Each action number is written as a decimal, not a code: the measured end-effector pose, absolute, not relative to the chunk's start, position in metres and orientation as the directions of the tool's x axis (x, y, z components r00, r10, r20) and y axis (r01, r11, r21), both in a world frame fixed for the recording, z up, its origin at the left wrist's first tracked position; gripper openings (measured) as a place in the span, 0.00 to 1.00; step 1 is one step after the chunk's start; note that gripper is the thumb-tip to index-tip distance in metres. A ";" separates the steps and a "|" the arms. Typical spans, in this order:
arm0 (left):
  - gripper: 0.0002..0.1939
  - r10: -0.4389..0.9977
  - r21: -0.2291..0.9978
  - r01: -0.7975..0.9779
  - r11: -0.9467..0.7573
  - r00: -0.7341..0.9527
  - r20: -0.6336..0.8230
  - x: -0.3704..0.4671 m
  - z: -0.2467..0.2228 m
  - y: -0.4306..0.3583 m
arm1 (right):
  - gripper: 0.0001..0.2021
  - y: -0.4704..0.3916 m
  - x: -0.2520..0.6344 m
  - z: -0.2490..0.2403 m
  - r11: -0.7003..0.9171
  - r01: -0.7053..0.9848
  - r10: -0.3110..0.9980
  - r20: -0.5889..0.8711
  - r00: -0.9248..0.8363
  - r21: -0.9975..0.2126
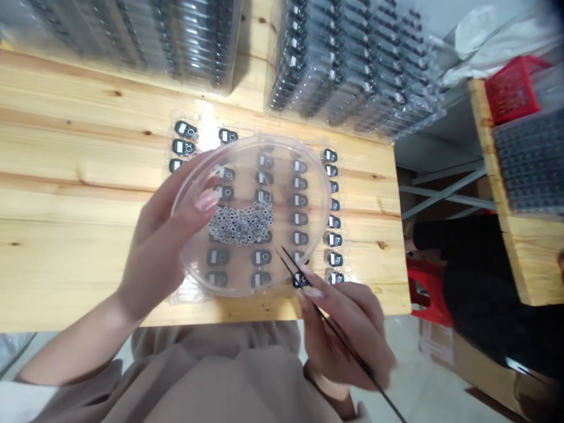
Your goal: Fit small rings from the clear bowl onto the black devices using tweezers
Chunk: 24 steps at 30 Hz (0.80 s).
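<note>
My left hand (163, 235) grips a round clear plastic dish (282, 258) by its left side, holding it above the tray. Inside the dish lies a cluster of small silvery ring-like parts (240, 223). Between the thumb and fingers of my right hand (348, 329) is a pair of dark tweezers (324, 314), its two tips slightly apart over the dish's lower right rim. Below the dish, a clear tray (173, 296) holds rows of small black devices (333, 239), each with a whitish patch. Several of them show blurred through the dish.
Tall stacks of filled clear trays (348, 64) stand at the back of the wooden table (79, 205). To the right is another wooden table (529, 252) with a red basket (513, 88) and more trays (533, 158). A person in dark clothing (489, 294) sits beside it.
</note>
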<state>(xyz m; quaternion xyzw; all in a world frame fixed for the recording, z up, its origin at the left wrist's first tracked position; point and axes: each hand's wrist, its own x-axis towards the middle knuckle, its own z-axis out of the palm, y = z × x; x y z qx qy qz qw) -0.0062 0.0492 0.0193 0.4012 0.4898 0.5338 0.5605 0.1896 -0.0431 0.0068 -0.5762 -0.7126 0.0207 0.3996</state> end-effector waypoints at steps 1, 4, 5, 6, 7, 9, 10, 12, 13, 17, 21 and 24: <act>0.17 0.994 0.977 -0.188 0.099 -0.029 -0.107 -0.008 0.018 0.048 | 0.12 -0.036 0.185 0.006 0.385 0.803 0.812 0.580 -0.062 -0.454; 0.17 0.997 0.984 -0.161 0.076 0.011 -0.075 -0.011 0.014 0.046 | 0.12 -0.020 0.173 0.003 0.453 0.788 0.781 0.611 -0.126 -0.417; 0.18 0.997 0.985 -0.159 0.070 0.018 -0.068 -0.011 0.013 0.046 | 0.12 -0.017 0.170 0.002 0.451 0.789 0.782 0.611 -0.123 -0.418; 0.18 0.998 0.985 -0.158 0.068 0.024 -0.065 -0.012 0.013 0.046 | 0.11 -0.015 0.168 0.002 0.443 0.791 0.784 0.611 -0.114 -0.421; 0.18 0.998 0.985 -0.158 0.065 0.030 -0.061 -0.012 0.012 0.045 | 0.11 -0.014 0.167 0.001 0.432 0.795 0.786 0.610 -0.100 -0.426; 0.18 0.998 0.985 -0.164 0.053 0.036 -0.047 -0.011 0.012 0.045 | 0.10 -0.013 0.166 0.000 0.412 0.801 0.792 0.606 -0.078 -0.434; 0.18 0.998 0.985 -0.167 0.048 0.035 -0.043 -0.011 0.012 0.045 | 0.10 -0.014 0.165 -0.001 0.405 0.802 0.794 0.603 -0.072 -0.438; 0.18 0.999 0.983 -0.176 0.043 0.036 -0.038 -0.010 0.012 0.045 | 0.10 -0.014 0.165 -0.002 0.393 0.803 0.798 0.600 -0.057 -0.447; 0.18 0.999 0.983 -0.180 0.042 0.037 -0.036 -0.010 0.012 0.045 | 0.10 -0.014 0.164 -0.002 0.390 0.802 0.797 0.601 -0.048 -0.453; 0.17 0.999 0.983 -0.181 0.036 0.033 -0.030 -0.009 0.013 0.045 | 0.10 -0.013 0.163 -0.004 0.367 0.794 0.797 0.604 0.001 -0.486; 0.17 0.999 0.985 -0.168 0.034 0.028 -0.029 -0.009 0.013 0.045 | 0.11 -0.012 0.160 -0.007 0.348 0.787 0.807 0.589 0.025 -0.510; 0.18 0.999 0.986 -0.160 0.052 0.012 -0.050 -0.009 0.012 0.045 | 0.12 -0.013 0.160 -0.004 0.374 0.762 0.788 0.614 0.039 -0.529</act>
